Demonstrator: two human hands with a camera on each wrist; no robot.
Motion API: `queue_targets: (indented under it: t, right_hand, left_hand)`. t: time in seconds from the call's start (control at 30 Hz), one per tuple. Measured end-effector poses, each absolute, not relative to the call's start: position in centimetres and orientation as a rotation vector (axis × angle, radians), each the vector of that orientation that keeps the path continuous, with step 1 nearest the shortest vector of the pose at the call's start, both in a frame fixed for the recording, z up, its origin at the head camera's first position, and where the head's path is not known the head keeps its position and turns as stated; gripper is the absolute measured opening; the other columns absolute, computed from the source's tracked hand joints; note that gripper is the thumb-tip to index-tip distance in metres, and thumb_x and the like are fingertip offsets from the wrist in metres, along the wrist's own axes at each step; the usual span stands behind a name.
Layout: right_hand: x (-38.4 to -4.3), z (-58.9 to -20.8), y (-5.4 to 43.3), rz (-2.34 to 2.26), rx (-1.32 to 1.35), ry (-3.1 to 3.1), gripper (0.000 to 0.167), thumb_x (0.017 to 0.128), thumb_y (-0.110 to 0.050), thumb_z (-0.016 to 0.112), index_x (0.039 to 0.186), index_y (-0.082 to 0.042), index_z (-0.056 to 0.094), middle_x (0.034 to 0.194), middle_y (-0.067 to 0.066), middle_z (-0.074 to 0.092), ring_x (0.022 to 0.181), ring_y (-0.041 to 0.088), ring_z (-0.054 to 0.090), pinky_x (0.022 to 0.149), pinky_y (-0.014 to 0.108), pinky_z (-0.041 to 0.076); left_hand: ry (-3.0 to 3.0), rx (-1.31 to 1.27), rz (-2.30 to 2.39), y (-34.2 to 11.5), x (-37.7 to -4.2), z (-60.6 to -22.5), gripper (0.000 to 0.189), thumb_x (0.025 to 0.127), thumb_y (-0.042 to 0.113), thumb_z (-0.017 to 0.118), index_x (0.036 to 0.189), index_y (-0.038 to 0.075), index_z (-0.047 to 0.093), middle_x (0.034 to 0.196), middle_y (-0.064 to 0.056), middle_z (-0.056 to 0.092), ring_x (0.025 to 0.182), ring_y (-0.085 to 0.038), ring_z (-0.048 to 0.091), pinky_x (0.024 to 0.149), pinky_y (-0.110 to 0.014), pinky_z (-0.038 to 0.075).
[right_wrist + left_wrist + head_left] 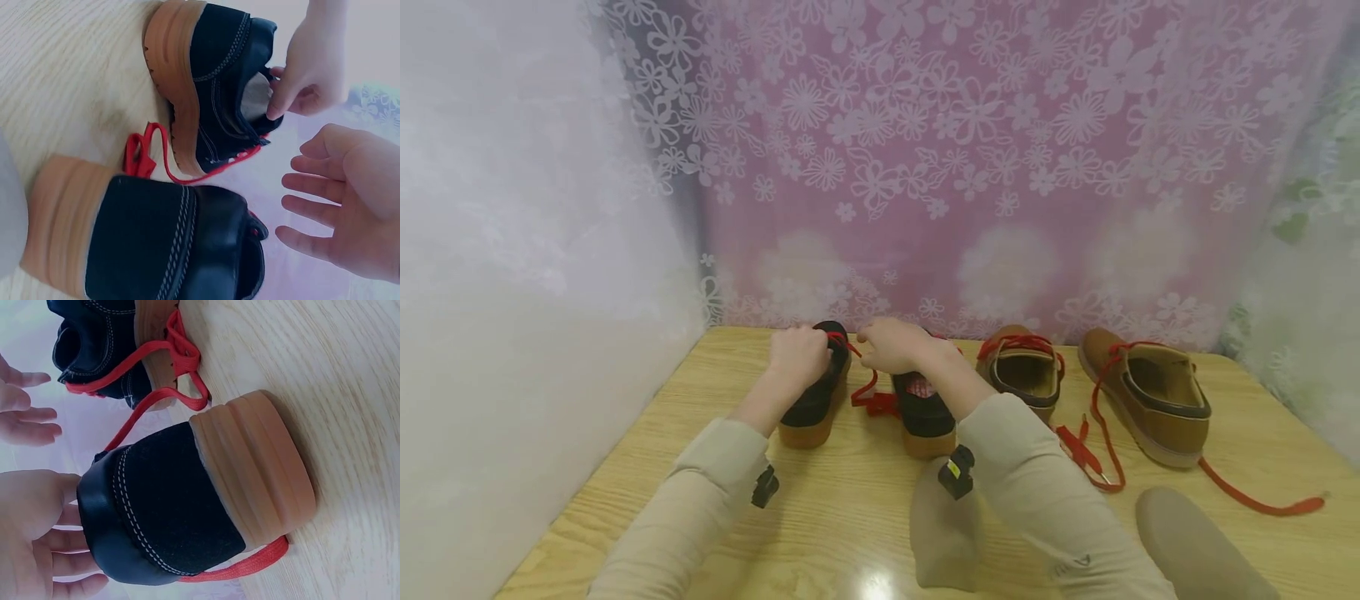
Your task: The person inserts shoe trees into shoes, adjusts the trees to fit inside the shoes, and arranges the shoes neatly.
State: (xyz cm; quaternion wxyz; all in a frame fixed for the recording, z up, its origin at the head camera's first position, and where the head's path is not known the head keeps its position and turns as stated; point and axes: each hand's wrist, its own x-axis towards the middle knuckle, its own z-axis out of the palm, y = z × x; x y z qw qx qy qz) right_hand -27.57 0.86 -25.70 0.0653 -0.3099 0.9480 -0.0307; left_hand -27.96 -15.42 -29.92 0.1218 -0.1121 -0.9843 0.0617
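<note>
A black shoe (pixel 827 392) with a thick tan sole stands on the table at left, its heel toward me. My left hand (pixel 797 357) is at its opening, and in the right wrist view the left hand (pixel 312 78) holds the edge between thumb and curled fingers. A greyish lining (pixel 255 97) shows inside. A red lace (pixel 159 394) runs from this shoe toward its mate. Above the second black shoe (pixel 921 417) hovers my right hand (pixel 895 343), fingers apart and holding nothing in the right wrist view. A red-and-white patch shows inside that shoe.
Two brown shoes, a nearer-middle one (pixel 1022 375) and a far-right one (pixel 1150 400), stand with loose red laces (pixel 1105 467) around them. Two rounded beige pieces, one (pixel 943 533) central and one (pixel 1198 546) at right, lie in front. Flowered cloth (pixel 925 167) hangs behind the table.
</note>
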Motion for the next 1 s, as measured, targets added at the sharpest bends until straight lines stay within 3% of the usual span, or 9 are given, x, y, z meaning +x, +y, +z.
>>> queue_targets:
  t: [0.3,0.53,0.7,0.83,1.0]
  right_hand:
    - [-27.1,-25.4,3.3,-0.155,-0.91,2.903,0.041,0.094,-0.023,0.052,0.131,-0.006,0.051,0.132,0.011,0.049,0.12,0.026,0.047,0.096,0.041,0.039]
    - [-26.6,-25.2,5.3,-0.211,-0.904,2.936,0.035,0.094,-0.021,0.052,0.125,-0.005,0.055,0.12,0.011,0.056,0.106,0.025,0.054,0.086,0.04,0.044]
    - [-26.2,-25.0,6.6,-0.252,-0.877,2.938,0.031,0.094,-0.019,0.053,0.12,-0.002,0.058,0.112,0.011,0.059,0.099,0.025,0.057,0.082,0.04,0.046]
    - [-25.9,-24.8,7.6,-0.264,-0.859,2.939,0.032,0.094,-0.02,0.052,0.12,-0.002,0.057,0.112,0.011,0.059,0.099,0.026,0.058,0.082,0.04,0.047]
    - [-25.5,-24.4,8.7,-0.261,-0.859,2.94,0.029,0.094,-0.019,0.054,0.116,-0.001,0.059,0.101,0.008,0.061,0.089,0.022,0.059,0.077,0.038,0.047]
  left_hand:
    - [-2.765,-0.416,0.14,-14.8,-27.0,-29.6,0.038,0.09,0.036,0.057,0.061,0.012,0.06,0.065,-0.005,0.058,0.067,-0.026,0.06,0.06,-0.039,0.047]
    - [-2.614,-0.562,0.13,-13.9,-25.7,-29.0,0.046,0.09,0.03,0.059,0.048,0.016,0.045,0.048,0.0,0.042,0.043,-0.018,0.047,0.04,-0.029,0.036]
    - [-2.609,-0.622,0.103,-13.0,-24.8,-28.9,0.051,0.089,0.032,0.059,0.045,0.017,0.039,0.048,0.002,0.038,0.043,-0.015,0.044,0.04,-0.028,0.036]
    - [-2.665,-0.651,0.067,-12.2,-24.0,-28.8,0.046,0.09,0.031,0.058,0.049,0.016,0.042,0.052,0.002,0.041,0.045,-0.015,0.046,0.042,-0.029,0.038]
    - [-2.625,-0.747,0.073,-11.2,-23.0,-28.7,0.039,0.09,0.033,0.059,0.057,0.015,0.048,0.055,0.001,0.044,0.05,-0.017,0.051,0.045,-0.03,0.043]
